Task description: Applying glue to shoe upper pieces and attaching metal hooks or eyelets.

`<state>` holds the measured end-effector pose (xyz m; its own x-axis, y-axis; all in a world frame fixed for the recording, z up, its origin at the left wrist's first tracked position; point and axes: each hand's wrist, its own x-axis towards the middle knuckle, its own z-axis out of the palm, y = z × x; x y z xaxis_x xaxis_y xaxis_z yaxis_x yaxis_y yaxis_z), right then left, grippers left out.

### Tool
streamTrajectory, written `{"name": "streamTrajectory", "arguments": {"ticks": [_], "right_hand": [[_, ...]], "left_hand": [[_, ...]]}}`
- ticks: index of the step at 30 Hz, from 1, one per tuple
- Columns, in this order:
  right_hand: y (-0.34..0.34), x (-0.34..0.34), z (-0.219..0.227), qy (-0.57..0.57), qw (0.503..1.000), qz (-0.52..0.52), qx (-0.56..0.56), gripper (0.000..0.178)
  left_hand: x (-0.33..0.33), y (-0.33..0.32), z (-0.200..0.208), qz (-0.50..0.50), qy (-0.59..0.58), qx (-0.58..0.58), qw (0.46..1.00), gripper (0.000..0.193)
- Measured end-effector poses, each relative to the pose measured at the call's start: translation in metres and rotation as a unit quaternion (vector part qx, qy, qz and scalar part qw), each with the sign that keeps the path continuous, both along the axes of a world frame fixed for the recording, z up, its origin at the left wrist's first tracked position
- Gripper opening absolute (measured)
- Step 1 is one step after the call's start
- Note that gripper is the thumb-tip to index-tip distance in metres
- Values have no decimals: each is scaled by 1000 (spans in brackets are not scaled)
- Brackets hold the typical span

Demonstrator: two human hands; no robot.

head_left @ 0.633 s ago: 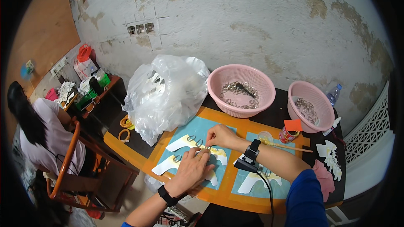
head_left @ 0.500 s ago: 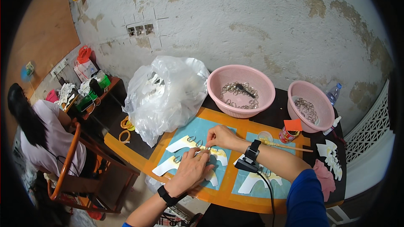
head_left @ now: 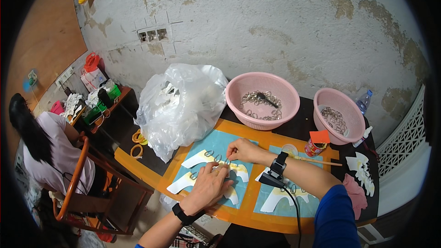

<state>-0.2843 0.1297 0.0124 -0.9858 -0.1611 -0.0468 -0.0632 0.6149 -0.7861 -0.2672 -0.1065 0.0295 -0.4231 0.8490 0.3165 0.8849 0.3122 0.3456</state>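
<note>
Two white curved pieces lie one above the other on the left blue sheet (head_left: 220, 140). The upper white piece (head_left: 195, 158) carries yellowish glue and a row of metal rings (head_left: 209, 153); the lower white piece (head_left: 180, 183) also has glue and a ring. My left hand (head_left: 209, 189) rests over both, palm down, fingers stretched out with the tips on the upper piece. Just right of those fingertips, my right hand (head_left: 244, 150) pinches a thin metal ring at the upper piece's glued edge. The fingertips partly hide this ring.
Behind stand two pink baskets (head_left: 234, 103) (head_left: 324, 131) with metal rings and a clear plastic bag (head_left: 161, 119) of white pieces. To the right are a glue-smeared stick (head_left: 321, 161), a red can (head_left: 313, 148) and a pink cloth (head_left: 354, 200). A person (head_left: 69, 144) sits at left.
</note>
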Motion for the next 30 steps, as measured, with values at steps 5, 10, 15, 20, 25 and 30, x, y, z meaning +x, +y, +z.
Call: {"name": "streamTrajectory", "arguments": {"ticks": [5, 10, 15, 20, 25, 30], "right_hand": [[0, -1, -1, -7, 1000, -8, 2, 11], [0, 0, 1, -9, 1000, -6, 0, 12], [1, 2, 0, -1, 1000, -7, -1, 12], [2, 3, -2, 24, 1000, -5, -4, 13], [4, 2, -8, 31, 999, -23, 1, 15], [8, -2, 10, -106, 982, -90, -125, 19]], "left_hand": [[-3, 0, -2, -1, -37, 12, 999, 29], [-10, 1, -2, 16, -125, 9, 992, 29], [-10, 3, 11, 36, -190, -2, 981, 32], [-12, 4, 11, 44, -212, -3, 976, 34], [-12, 4, 11, 45, -218, -8, 975, 35], [-10, 2, 11, 55, -232, 4, 971, 35]]}}
